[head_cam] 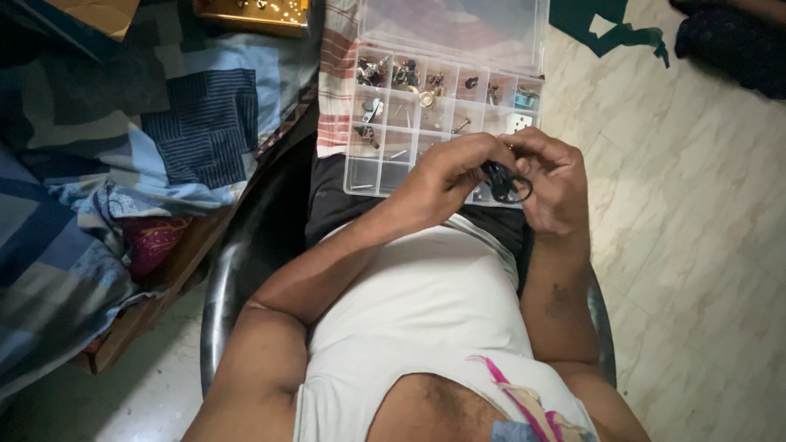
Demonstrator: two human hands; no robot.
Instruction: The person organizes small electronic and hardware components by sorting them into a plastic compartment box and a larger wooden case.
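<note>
Black, what seems to be a small looped cord (506, 182) is pinched between the closed fingers of the left hand (442, 176) and right hand (557, 184), just above the clear compartment box (368, 176) on the lap.

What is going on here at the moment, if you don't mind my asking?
A person seated in a chair works a small black looped part between both hands: the left hand and the right hand each pinch it. On their lap lies an open clear compartment box holding small metal bits. A blue patchwork cloth lies beside them.
</note>
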